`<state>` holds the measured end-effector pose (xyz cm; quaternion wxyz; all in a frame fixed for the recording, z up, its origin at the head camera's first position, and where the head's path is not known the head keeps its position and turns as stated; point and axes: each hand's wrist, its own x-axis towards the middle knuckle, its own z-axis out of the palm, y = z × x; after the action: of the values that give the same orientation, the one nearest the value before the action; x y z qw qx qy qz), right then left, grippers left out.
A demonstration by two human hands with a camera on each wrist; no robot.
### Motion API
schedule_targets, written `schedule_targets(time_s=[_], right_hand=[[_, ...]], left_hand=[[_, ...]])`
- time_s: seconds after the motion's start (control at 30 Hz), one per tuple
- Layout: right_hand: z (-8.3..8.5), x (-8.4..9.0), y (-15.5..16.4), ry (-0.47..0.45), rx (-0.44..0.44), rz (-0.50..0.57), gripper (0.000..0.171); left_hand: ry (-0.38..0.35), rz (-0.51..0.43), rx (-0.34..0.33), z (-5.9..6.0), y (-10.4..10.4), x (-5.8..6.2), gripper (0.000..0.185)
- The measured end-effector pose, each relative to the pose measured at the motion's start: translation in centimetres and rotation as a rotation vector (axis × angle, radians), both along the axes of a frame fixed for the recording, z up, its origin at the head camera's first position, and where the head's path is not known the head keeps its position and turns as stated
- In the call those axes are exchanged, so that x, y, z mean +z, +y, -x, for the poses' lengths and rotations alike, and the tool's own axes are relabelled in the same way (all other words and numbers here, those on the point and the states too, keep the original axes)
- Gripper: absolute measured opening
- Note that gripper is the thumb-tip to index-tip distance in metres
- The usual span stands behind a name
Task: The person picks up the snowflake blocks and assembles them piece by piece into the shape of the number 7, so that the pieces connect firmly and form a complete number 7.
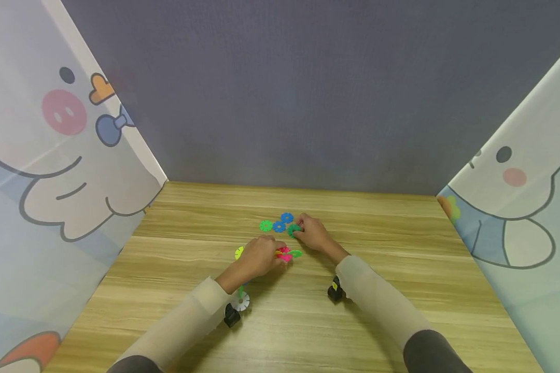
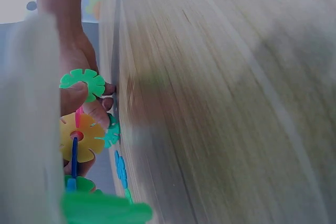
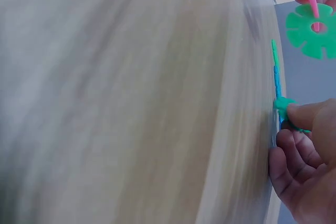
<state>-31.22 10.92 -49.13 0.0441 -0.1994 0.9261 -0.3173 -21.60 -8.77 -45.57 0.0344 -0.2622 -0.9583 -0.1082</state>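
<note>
**Inspector A:** Wood-grain surface [image 1: 401, 311], grey back wall [image 1: 308, 77], cartoon-printed curtains [image 1: 51, 155] on both sides. We see both hands near the middle of the surface, among flat plastic snowflake discs.

**Inspector B:** Left hand [image 1: 260, 255] first. We find its fingers curled round a joined cluster of discs [image 1: 285, 254], pink and light green, held at the surface. The left wrist view shows the cluster close up: a yellow disc [image 2: 80, 137], a light green disc [image 2: 83, 83], and pink and blue pieces slotted edge-on through them.

**Inspector A:** Agreed. Right hand [image 1: 313, 234]?

**Inspector B:** Its fingers [image 3: 310, 116] pinch a dark green disc [image 1: 293, 229] between thumb and forefinger, low on the surface. The right wrist view confirms the grip; that disc [image 3: 283, 106] sits at the end of the loose row.

**Inspector A:** We record the row: two blue discs [image 1: 282, 222] touching one another and a bright green disc [image 1: 265, 226] just beside them, lying flat, to the left of the pinched one.

**Inspector B:** Elsewhere, a yellow-green disc [image 1: 239, 253] lies just left of the left hand, and a white disc [image 1: 240, 300] lies by the left forearm. Black wrist cameras [image 1: 334, 290] show under both sleeves. The two hands are near but apart.
</note>
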Motion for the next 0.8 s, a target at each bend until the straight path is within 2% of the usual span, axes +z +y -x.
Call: schedule_targets(time_s=[0.13, 0.23, 0.43, 0.63, 0.8], right_hand=[[-0.3, 0.1, 0.5, 0.057, 0.035, 0.017, 0.019], [-0.6, 0.2, 1.0, 0.062, 0.06, 0.032, 0.013], [-1.5, 0.6, 2.0, -0.022, 0.099, 0.097, 0.01], [-2.5, 1.0, 2.8, -0.144, 0.082, 0.191, 0.025], [-3.2, 1.1, 3.4, -0.208, 0.076, 0.239, 0.026]], left_hand=[[-0.001, 0.007, 0.003, 0.0, 0.0, 0.0, 0.042], [0.0, 0.004, 0.006, -0.1, 0.0, 0.1, 0.042], [-0.001, -0.012, 0.008, 0.0, 0.0, 0.1, 0.041], [-0.012, -0.031, 0.017, 0.1, 0.0, 0.2, 0.041], [-0.017, -0.053, 0.025, 0.1, 0.0, 0.2, 0.042]])
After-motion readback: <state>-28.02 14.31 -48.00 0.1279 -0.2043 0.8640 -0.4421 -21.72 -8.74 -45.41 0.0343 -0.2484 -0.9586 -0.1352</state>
